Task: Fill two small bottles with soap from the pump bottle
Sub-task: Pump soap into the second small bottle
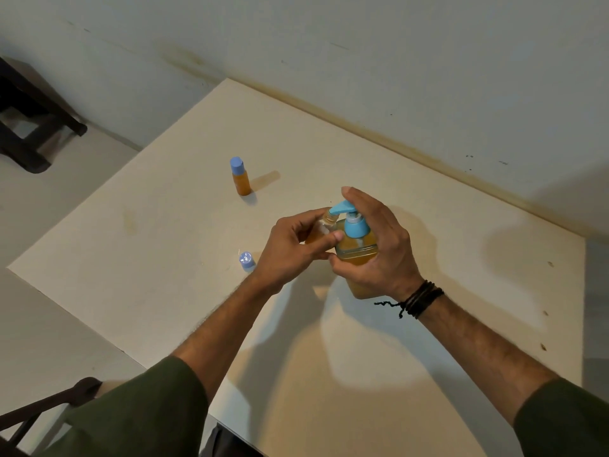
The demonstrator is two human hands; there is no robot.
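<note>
We see a clear rectangular pump bottle (pixel 357 255) of amber soap with blue pump, mid-table (pixel 164 242). Right hand (pixel 379 245) wraps it, a finger on the pump. Left hand (pixel 293 249) pinches an uncapped small bottle (pixel 321 230) under the spout. Capped, filled bottle (pixel 240 178) stands farther back; loose blue cap (pixel 247 261) beside the left hand.

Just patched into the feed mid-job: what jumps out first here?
At the table's centre, the left hand holds an open small bottle under the blue spout of the pump bottle, which the right hand grips. A capped, filled small bottle stands farther back; a loose blue cap lies left of the hands.
</note>
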